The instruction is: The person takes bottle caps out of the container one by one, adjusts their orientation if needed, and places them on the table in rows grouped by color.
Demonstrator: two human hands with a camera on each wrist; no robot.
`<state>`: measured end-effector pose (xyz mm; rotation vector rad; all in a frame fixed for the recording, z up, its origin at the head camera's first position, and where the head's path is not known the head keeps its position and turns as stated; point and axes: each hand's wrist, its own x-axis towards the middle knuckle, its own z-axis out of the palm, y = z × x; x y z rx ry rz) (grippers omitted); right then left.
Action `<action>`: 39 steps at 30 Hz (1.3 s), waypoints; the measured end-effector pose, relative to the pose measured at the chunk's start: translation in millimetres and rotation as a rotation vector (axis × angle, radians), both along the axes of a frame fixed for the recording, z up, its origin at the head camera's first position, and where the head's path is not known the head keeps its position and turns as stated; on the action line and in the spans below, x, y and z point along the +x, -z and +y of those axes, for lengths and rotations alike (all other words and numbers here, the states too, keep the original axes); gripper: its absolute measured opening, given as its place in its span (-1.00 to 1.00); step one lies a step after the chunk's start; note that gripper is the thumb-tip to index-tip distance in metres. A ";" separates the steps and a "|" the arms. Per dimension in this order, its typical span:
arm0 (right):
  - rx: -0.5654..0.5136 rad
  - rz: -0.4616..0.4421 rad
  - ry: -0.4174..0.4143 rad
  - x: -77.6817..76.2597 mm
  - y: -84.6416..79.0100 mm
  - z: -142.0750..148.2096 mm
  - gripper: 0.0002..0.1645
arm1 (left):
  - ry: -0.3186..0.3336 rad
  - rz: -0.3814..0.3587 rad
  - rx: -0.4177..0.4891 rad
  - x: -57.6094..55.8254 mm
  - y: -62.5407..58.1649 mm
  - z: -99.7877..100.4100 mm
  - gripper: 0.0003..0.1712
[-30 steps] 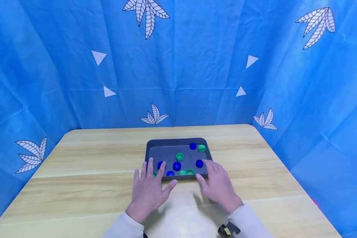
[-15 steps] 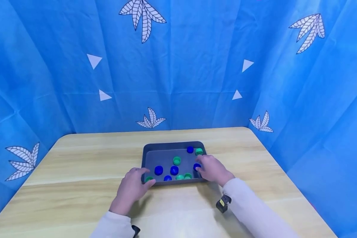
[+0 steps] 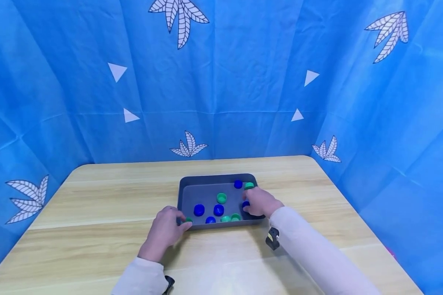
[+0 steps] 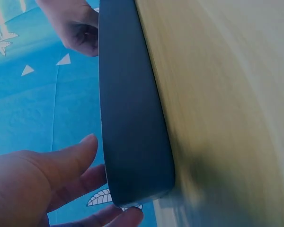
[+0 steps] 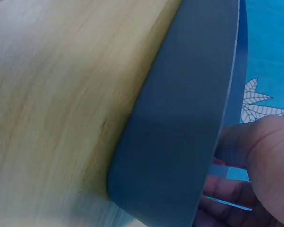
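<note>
A shallow dark grey tray holds several blue and green bottle caps. My left hand reaches over the tray's front left corner, fingers bent, thumb and fingertips apart around a green cap. In the left wrist view, the left thumb stands clear of the wall, while other fingers pass behind it. My right hand reaches in at the right end, thumb and fingers about a blue cap. Behind the wall, the right wrist view hides the fingertips, so their contact with that cap is unclear.
Between the hands lie another green cap and blue caps. Green caps sit against the front wall. At the back right are a blue cap and a green cap. A blue curtain surrounds the wooden table.
The left hand has swung left from above the tray to its front left corner, fingers now bent. My right hand has moved farther into the tray, around the blue cap.
</note>
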<state>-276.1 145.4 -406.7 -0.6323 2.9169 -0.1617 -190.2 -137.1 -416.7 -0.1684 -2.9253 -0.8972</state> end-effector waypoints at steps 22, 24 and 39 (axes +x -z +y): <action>-0.069 -0.010 -0.015 -6.2 12.4 1.1 -0.73 | -0.027 0.027 -0.011 -5.7 6.1 1.5 -0.59; -0.089 -0.015 -0.015 -6.7 12.6 2.0 -0.70 | -0.025 0.030 -0.007 -6.3 6.4 1.6 -0.58; -0.239 0.046 -0.029 -2.7 5.6 7.8 -0.75 | -0.035 0.006 -0.003 -7.8 5.9 5.1 -0.54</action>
